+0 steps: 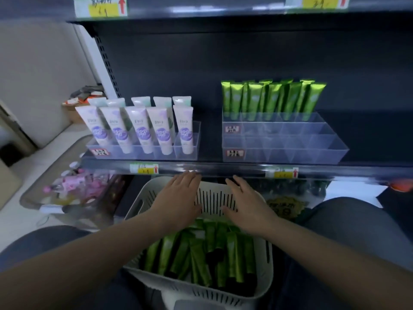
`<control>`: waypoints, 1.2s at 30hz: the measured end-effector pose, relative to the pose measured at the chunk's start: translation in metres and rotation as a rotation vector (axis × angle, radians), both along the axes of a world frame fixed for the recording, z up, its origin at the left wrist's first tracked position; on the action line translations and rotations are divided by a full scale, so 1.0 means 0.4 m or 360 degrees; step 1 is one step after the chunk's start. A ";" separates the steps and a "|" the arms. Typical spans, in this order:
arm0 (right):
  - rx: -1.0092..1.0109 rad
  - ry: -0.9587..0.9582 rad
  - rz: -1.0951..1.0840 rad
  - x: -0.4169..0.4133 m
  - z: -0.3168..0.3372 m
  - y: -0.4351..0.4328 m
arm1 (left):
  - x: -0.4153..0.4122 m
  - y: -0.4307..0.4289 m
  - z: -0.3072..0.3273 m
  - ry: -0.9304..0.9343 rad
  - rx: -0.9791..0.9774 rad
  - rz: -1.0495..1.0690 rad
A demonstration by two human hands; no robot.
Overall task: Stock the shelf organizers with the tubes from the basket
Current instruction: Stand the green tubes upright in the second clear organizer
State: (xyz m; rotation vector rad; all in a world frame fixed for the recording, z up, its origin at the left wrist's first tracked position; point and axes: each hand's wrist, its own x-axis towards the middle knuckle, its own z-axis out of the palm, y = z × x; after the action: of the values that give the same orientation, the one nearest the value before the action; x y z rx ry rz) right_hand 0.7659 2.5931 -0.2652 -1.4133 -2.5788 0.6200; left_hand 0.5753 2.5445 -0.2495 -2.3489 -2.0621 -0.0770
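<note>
Both hands, left (178, 198) and right (247, 205), are flat and empty; tubes (201, 253) lie below them, long axes toward the shelf.

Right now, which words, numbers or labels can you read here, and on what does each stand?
Nothing reads clearly.
Shelf-edge price tags: yellow, red arrow, digits blurred.
Upper shelf price tags: blurred too.
Stickers on the clear organizers: blurred.
Purple tubes: brand print too blurred.
</note>
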 end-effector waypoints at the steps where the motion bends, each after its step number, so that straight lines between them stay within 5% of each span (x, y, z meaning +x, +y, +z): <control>1: -0.0041 0.0021 0.0004 -0.002 -0.015 -0.004 | -0.006 -0.006 -0.018 -0.0028 -0.0041 0.0002; 21: -0.0667 -0.0287 0.0076 -0.035 -0.231 0.056 | -0.126 0.026 -0.246 -0.0378 -0.0793 0.0313; 36: -0.0974 -0.0481 -0.0006 -0.060 -0.307 0.154 | -0.194 0.110 -0.341 -0.0068 -0.1295 0.0213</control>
State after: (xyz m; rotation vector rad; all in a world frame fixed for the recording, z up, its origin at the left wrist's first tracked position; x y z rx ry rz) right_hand 0.7420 2.6547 -0.3882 -1.7935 -2.7351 1.3827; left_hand 0.4978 2.5884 -0.3857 -2.5516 -2.6114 0.8788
